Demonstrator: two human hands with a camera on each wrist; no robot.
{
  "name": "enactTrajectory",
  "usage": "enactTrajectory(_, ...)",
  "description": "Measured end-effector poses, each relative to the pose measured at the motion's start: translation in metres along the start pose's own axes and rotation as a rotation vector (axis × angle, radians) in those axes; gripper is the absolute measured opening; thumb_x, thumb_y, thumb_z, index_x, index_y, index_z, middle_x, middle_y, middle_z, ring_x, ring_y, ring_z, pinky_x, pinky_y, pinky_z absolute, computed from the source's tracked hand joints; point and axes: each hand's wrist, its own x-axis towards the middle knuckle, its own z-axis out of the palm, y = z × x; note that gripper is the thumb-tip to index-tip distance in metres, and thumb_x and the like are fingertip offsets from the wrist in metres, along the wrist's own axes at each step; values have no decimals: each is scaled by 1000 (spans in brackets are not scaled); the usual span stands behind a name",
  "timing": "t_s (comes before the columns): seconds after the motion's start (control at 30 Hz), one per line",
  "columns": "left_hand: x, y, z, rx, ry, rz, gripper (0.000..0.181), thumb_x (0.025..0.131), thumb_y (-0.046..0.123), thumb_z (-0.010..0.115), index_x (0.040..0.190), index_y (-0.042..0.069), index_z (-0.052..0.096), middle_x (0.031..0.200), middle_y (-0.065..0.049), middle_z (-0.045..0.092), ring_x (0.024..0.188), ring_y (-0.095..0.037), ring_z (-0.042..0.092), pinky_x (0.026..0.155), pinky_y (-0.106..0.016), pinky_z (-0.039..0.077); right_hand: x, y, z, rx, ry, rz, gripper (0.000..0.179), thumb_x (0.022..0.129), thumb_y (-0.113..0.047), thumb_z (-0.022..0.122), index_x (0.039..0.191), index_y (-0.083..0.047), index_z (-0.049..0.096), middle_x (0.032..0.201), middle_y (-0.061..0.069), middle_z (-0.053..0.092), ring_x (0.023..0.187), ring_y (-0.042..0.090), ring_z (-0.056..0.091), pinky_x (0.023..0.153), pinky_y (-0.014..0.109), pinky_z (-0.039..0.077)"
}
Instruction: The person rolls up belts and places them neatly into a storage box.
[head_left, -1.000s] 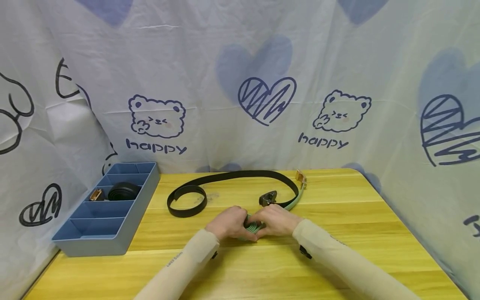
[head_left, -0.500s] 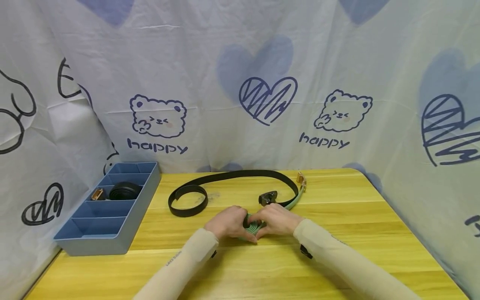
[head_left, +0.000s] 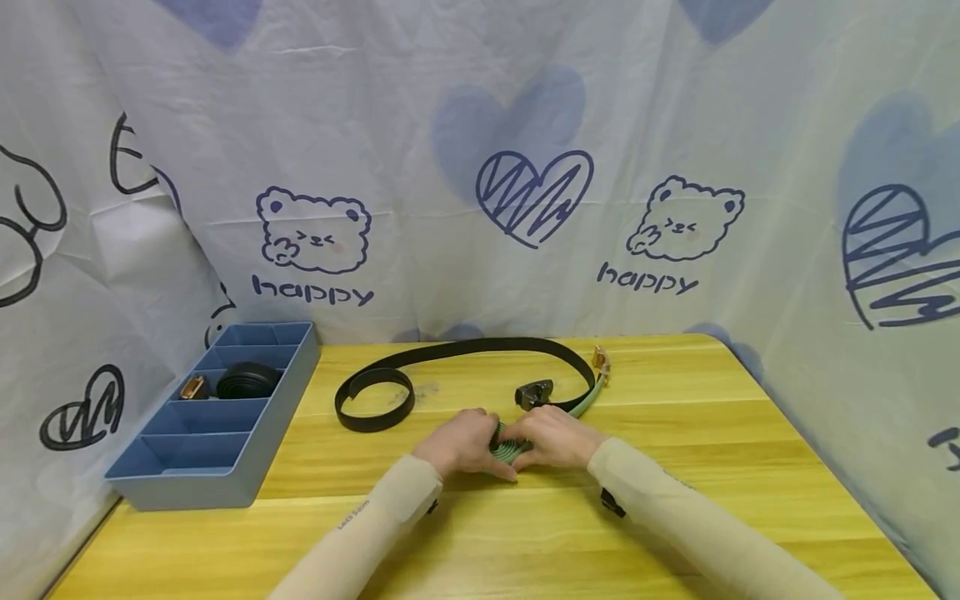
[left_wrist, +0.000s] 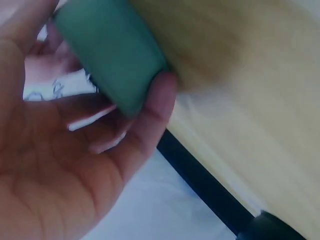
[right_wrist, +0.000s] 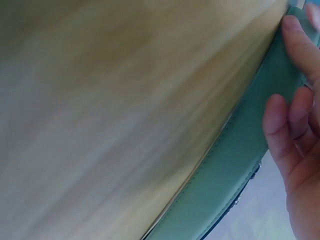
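Observation:
A green belt (head_left: 508,451) is partly wound into a tight coil at mid-table, its free length running right and back to a gold buckle (head_left: 602,364). My left hand (head_left: 461,446) grips the coil from the left; the left wrist view has fingers and thumb curled round the green roll (left_wrist: 112,55). From the right, my right hand (head_left: 557,437) holds the coil, its thumb near the left thumb. In the right wrist view, fingers (right_wrist: 278,127) lie along the green strap (right_wrist: 220,165) where it leaves the roll. The hands hide part of the coil.
A black belt (head_left: 480,345) curves behind the hands, looped at its left end, its dark buckle (head_left: 534,393) close behind the right hand. At left stands a blue divided tray (head_left: 279,433) with a coiled black belt (head_left: 249,381) in one compartment. A printed curtain borders the table.

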Motion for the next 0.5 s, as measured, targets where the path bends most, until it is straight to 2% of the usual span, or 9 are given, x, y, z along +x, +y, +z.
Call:
enactTrajectory(0.1,2,0,3,0,26,13,47,74,48,84,98,15,61,86,3,59,73,-9,52,66,-24,46,-1,1,-1,-1,-2,14,39,78,-49,75,111,-28,70,90,-16,71,75,-5,59,69,19,49)
enactTrajectory(0.23,4,-4,1,-38,-11,75,45,74,36,86,106,17,62,94,5,61,80,-8,54,73,-24,47,-4,3,-2,16,0,21,44,78,-47,77,116,-26,69,96,-16,71,77,-4,59,70,21,49)
enactTrajectory(0.3,4,-4,0,-42,-34,86,46,75,33,86,109,18,61,97,5,60,82,-8,54,76,-24,47,-5,3,-2,22,6,19,44,79,-45,77,117,-24,69,98,-15,71,80,-4,60,72,21,49)
enactTrajectory(0.37,2,-3,-1,-36,-42,71,48,75,35,86,112,17,60,99,4,60,84,-9,54,77,-26,47,-5,2,-1,31,9,14,42,79,-45,77,115,-24,70,98,-15,71,80,-5,60,72,21,49)
enactTrajectory(0.5,1,-1,1,13,-19,18,57,75,51,81,113,15,60,97,2,59,83,-11,52,75,-28,47,-2,1,0,23,13,8,39,80,-48,74,112,-25,71,93,-15,72,74,-7,58,69,18,48)
